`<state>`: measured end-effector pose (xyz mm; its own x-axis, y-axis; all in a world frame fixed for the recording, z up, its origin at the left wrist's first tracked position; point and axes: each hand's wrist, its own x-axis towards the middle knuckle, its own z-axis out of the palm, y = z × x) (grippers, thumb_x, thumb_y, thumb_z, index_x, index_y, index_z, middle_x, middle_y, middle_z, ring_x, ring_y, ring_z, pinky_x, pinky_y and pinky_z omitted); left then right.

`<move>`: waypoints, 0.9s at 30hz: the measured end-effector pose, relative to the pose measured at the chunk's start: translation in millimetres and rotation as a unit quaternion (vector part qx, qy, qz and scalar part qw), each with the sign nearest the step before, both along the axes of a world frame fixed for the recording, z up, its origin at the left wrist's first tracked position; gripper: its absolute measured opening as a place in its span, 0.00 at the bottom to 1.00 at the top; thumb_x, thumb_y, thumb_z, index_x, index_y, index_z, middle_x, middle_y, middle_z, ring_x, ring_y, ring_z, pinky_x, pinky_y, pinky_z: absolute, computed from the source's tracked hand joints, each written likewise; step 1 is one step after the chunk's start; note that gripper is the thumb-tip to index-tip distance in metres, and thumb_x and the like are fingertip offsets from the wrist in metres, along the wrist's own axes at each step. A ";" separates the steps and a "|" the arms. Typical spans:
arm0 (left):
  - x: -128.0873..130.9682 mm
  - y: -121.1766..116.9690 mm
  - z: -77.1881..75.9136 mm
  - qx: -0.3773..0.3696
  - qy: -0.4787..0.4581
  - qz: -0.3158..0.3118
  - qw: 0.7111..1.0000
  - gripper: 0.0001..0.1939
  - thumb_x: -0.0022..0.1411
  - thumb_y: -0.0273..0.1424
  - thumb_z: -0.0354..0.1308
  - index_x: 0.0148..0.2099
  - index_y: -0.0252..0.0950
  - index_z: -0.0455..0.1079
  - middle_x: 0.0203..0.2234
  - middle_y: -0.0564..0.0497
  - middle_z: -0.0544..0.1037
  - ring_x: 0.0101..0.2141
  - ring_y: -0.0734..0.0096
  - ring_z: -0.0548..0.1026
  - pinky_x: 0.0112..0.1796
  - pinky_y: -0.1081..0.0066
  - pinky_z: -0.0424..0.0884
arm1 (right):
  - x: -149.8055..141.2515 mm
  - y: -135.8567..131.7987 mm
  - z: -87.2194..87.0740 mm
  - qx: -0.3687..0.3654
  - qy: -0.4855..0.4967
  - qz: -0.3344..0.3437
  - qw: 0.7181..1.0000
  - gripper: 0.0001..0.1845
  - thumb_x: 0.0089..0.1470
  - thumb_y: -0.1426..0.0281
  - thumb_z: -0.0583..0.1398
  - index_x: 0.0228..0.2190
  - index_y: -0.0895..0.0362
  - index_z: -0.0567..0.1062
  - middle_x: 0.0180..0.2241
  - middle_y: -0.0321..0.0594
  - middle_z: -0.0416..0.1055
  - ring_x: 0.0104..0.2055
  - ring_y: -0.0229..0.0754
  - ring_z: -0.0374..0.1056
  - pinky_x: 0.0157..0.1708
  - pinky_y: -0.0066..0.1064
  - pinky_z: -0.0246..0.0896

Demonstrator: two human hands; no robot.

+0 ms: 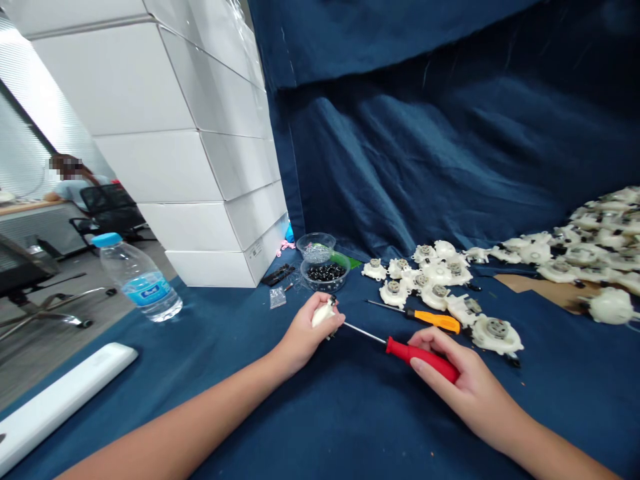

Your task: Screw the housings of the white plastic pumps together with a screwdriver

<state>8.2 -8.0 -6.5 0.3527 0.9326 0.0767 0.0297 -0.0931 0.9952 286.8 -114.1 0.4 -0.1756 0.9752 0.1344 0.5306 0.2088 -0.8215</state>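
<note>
My left hand (309,333) is closed around a small cream plastic part (323,313) with a black piece at its top; the fingers cover most of it. In my right hand (457,373) lies a screwdriver (425,359) with a red handle, gripped between thumb and fingers. Its metal shaft points left, and the tip reaches the held part, though my left thumb hides whether it sits in a screw. A second screwdriver (435,321), with an orange and black handle, rests on the blue cloth just beyond my right hand. Cream motor housings (497,332) lie close by.
Two clear bowls, one with black pieces (326,273) and one with small silvery pieces (316,250), stand behind my left hand. White boxes (210,220) are stacked at the left, near a water bottle (145,283). More cream housings (585,253) pile up at right. A person sits far left.
</note>
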 end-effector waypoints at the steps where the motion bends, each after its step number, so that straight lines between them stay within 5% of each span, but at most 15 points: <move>1: 0.1 -0.2 0.3 0.000 0.000 0.000 1.000 0.20 0.60 0.42 0.68 0.45 0.39 0.65 0.34 0.56 0.72 0.30 0.75 0.68 0.32 0.74 0.66 | 0.0 0.1 0.0 0.000 0.001 0.000 1.000 0.11 0.69 0.57 0.56 0.44 0.49 0.71 0.38 0.36 0.73 0.37 0.44 0.70 0.39 0.33 0.64; 27: -1.1 0.7 -1.7 0.004 0.002 -0.005 1.000 0.20 0.60 0.42 0.68 0.45 0.38 0.65 0.35 0.54 0.72 0.31 0.74 0.70 0.33 0.74 0.66 | 0.2 -0.4 1.6 0.000 -0.012 0.001 1.000 0.12 0.70 0.57 0.55 0.44 0.51 0.71 0.38 0.37 0.74 0.37 0.45 0.71 0.39 0.34 0.66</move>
<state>7.2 -7.3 -8.2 0.3627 0.9282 0.0826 0.0328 -0.1013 0.9943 287.0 -114.5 2.0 -0.1809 0.9748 0.1309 0.5501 0.2106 -0.8081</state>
